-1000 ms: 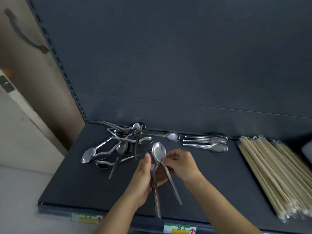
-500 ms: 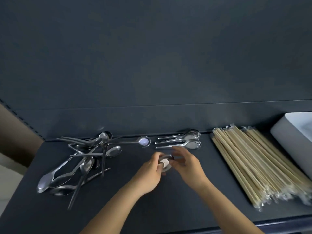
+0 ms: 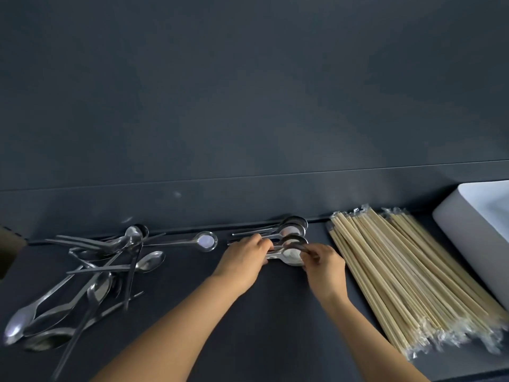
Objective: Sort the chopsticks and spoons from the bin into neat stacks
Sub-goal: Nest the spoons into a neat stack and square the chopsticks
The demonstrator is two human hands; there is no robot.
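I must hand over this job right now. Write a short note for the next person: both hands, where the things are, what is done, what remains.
Left hand grips the handles of the held spoons; right hand pinches their bowl end, just in front of the neat spoon stack.
Done: wrapped chopsticks lie stacked beside the white bin.
To do: add the held spoons to the stack, then sort the loose spoon pile and the single spoon at left.

on the shelf [image 3: 275, 332], the spoon stack [image 3: 294, 226] lies at the back. loose spoons [image 3: 104, 274] sprawl at its 9 o'clock, chopsticks [image 3: 399, 271] at 3 o'clock, the bin [image 3: 468, 230] beyond them at 2 o'clock.
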